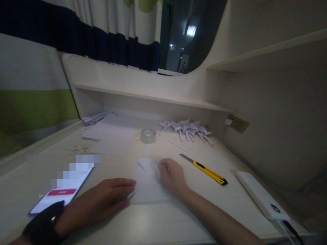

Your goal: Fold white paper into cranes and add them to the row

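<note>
Paper sheet (pixel 148 185), one white piece already partly creased, lies flat on the pale worktop (pixel 178 221) directly in front of the person, between both hands. The left hand (pixel 102 200) lies palm down with its fingers stretched out flat, the tips pressing the sheet's lower left edge, seemingly to pin it so it does not slide. The right hand (pixel 172 175) is curled over the sheet's upper right part, fingertips bunched and pressing down on a fold; whether it pinches a flap or only flattens it is hard to tell in the dim light. A dark watch or band (pixel 43 223) sits on the left wrist.

To the left, just beside the left hand, one phone (pixel 62 194) lies face up with its screen lit, placed where it can be read while folding. One roll of clear tape (pixel 148 135) stands beyond the sheet. One yellow utility knife (pixel 204 169) lies to the right, blade extended and pointing away from the hands, within reach. One white power bank (pixel 260 195) rests at the right edge with a cable at its near end.

At the back, a cluster of finished folded paper figures (pixel 187 129) is set aside out of the working area; roughly eight, though they overlap too much to count exactly. One loose paper strip (pixel 177 145) lies in front of them. Spare blank sheets (pixel 112 137) and a bundle of strips (pixel 95 118) sit at the back left, and small scraps (pixel 78 148) nearer.
</note>
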`<control>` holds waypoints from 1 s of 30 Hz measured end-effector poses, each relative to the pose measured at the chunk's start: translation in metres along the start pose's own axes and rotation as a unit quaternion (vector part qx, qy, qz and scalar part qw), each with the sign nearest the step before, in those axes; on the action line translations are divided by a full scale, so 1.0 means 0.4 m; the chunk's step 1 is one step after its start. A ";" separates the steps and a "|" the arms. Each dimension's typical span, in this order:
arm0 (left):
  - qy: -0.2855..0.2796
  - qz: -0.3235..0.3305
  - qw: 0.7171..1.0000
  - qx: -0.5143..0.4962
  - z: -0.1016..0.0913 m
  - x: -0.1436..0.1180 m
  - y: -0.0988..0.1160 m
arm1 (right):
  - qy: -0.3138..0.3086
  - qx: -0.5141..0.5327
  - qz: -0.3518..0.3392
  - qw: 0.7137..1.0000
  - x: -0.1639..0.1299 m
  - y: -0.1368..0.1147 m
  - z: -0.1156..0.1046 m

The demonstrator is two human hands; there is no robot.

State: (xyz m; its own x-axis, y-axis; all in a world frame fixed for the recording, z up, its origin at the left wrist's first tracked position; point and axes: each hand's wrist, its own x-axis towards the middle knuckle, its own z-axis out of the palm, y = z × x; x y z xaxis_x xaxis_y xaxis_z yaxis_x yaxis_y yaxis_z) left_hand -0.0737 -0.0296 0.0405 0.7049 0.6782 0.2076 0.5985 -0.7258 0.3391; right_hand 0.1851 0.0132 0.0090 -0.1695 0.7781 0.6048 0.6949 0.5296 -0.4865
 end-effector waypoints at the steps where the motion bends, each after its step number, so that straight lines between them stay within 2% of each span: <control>1: 0.007 0.010 1.000 0.007 0.002 0.005 0.003 | 0.001 -0.002 0.004 1.000 0.000 0.001 0.001; 5: 0.040 0.023 0.998 0.040 0.013 0.008 0.010 | 0.005 -0.003 0.006 1.000 0.000 0.006 0.004; 10: 0.066 -0.040 0.997 -0.001 0.015 -0.005 0.002 | 0.011 0.001 0.008 1.000 0.001 0.010 0.003; 13: 0.047 -0.070 0.995 -0.053 0.009 0.009 -0.005 | 0.008 0.001 0.006 1.000 0.000 0.009 0.003; 16: 0.035 -0.092 0.988 -0.121 0.005 0.044 -0.021 | 0.006 0.004 -0.007 1.000 0.000 0.007 0.002; 19: 0.072 -0.143 0.972 -0.174 0.005 0.094 -0.044 | 0.004 0.005 -0.034 0.999 -0.002 0.004 0.002; 21: 0.054 -0.166 0.960 -0.217 0.007 0.130 -0.056 | -0.001 0.005 -0.052 0.999 -0.003 0.001 0.002; 25: 0.062 -0.166 0.954 -0.243 0.016 0.196 -0.069 | -0.003 0.005 -0.067 0.998 -0.003 -0.002 0.000; 30: 0.005 -0.154 0.946 -0.286 0.034 0.233 -0.075 | 0.001 0.018 -0.087 0.996 0.004 0.001 -0.007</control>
State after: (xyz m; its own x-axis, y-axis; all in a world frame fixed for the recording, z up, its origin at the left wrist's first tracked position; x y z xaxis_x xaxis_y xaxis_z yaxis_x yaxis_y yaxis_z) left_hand -0.0206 0.0538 0.0373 0.5259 0.8501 0.0257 0.4685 -0.3148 0.8254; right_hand 0.1869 0.0139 0.0114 -0.2845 0.6724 0.6833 0.6289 0.6689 -0.3964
